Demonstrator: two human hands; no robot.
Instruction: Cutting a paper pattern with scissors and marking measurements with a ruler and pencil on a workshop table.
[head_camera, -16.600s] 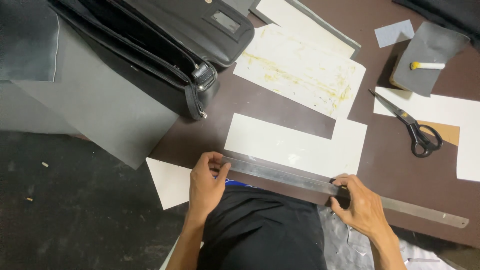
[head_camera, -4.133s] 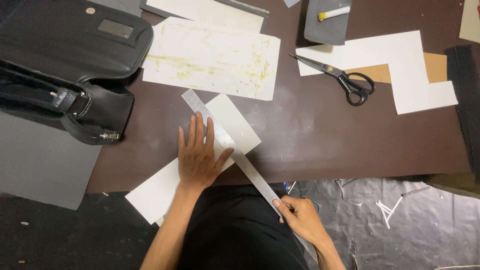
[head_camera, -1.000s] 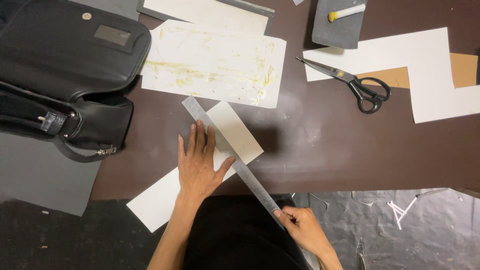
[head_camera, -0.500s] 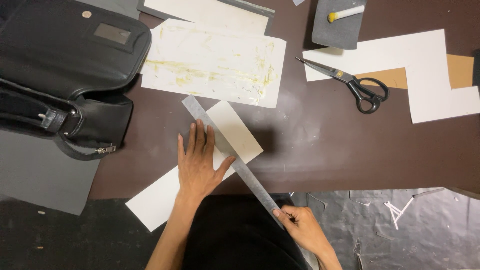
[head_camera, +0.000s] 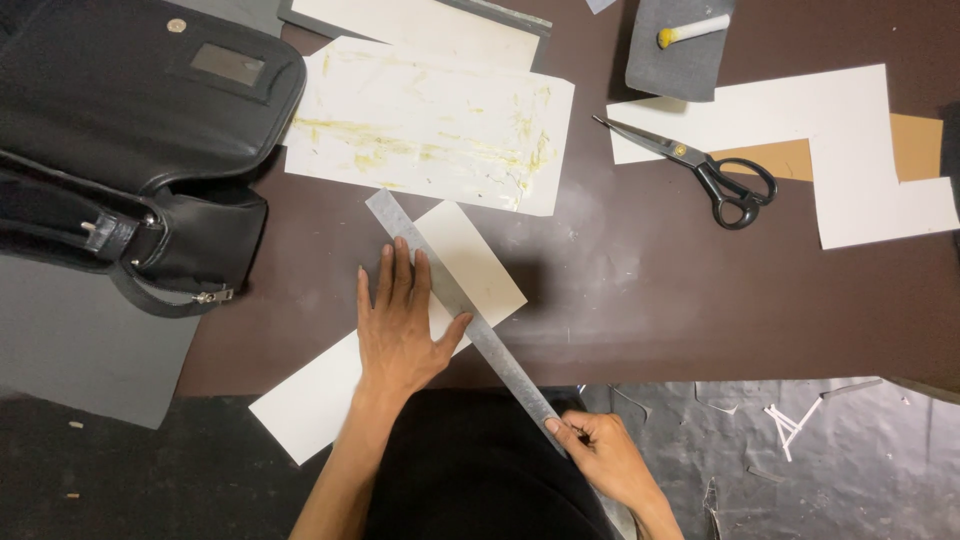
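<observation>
A long grey metal ruler (head_camera: 440, 285) lies diagonally across a white card sheet (head_camera: 470, 262) on the dark brown table (head_camera: 620, 310). My left hand (head_camera: 398, 325) lies flat on the sheet, fingers spread, thumb against the ruler's edge. The sheet's lower part (head_camera: 305, 405) juts over the table's near edge. My right hand (head_camera: 598, 458) is closed at the ruler's near end, just off the table edge; whether it holds a tool I cannot tell.
A black leather bag (head_camera: 130, 150) fills the left. A glue-stained white sheet (head_camera: 430, 125) lies behind the ruler. Black scissors (head_camera: 715, 175) rest on white and brown card pieces (head_camera: 850, 150) at right. A grey pad with a glue stick (head_camera: 690, 28) is at the back.
Over the last second almost nothing has moved; my left hand stays flat on the sheet and my right hand stays at the ruler's near end. Much earlier, the ruler lay along the table's edge.
</observation>
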